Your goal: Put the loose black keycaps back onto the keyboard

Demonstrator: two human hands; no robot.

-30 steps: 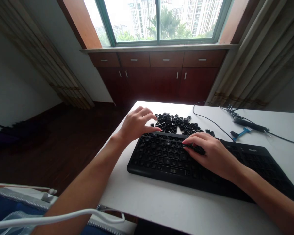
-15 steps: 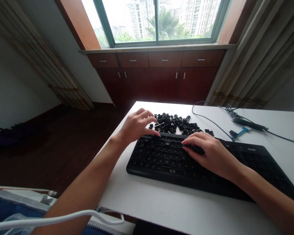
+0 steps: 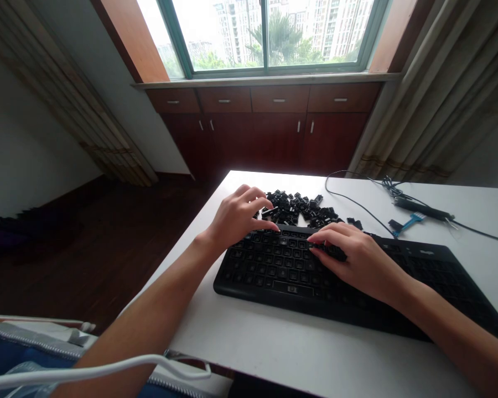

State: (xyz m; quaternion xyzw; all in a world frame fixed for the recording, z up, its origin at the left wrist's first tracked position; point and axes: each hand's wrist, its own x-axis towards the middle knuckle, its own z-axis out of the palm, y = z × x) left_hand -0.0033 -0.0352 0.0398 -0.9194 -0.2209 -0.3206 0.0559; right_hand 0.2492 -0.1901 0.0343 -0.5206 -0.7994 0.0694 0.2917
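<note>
Head view. The left hand (image 3: 238, 218) hovers over the far left corner of the keyboard (image 3: 299, 271), its fingers (image 3: 257, 194) curled loosely and spread, closed on nothing. Its thumb reaches toward the top row of keys, its tip at the row's far edge; whether it presses a key cannot be told. The other fingertips arch toward the near edge of the keycap pile (image 3: 301, 209), which lies on the table (image 3: 299, 348) just behind the keyboard; whether they touch the nearest caps cannot be told.

The right hand (image 3: 354, 257) lies palm down on the middle of the keyboard, fingers bent and close together. Its fingertips meet the upper key rows, and a small dark piece sits under the index finger and thumb; it cannot be told whether that is a loose keycap pinched between them or a key in its place. So the hand is partly curled, and its hold is unclear.

The keyboard is black and lies slantwise on the white table, its left end nearer the table's left edge, its right end running off under the right forearm. Behind it to the right, a black cable (image 3: 357, 204) loops across the table to a dark bundle (image 3: 423, 210), and a small blue tool (image 3: 406, 223) lies beside that. A white cord (image 3: 95, 367) crosses the lower left corner, near the left forearm.
</note>
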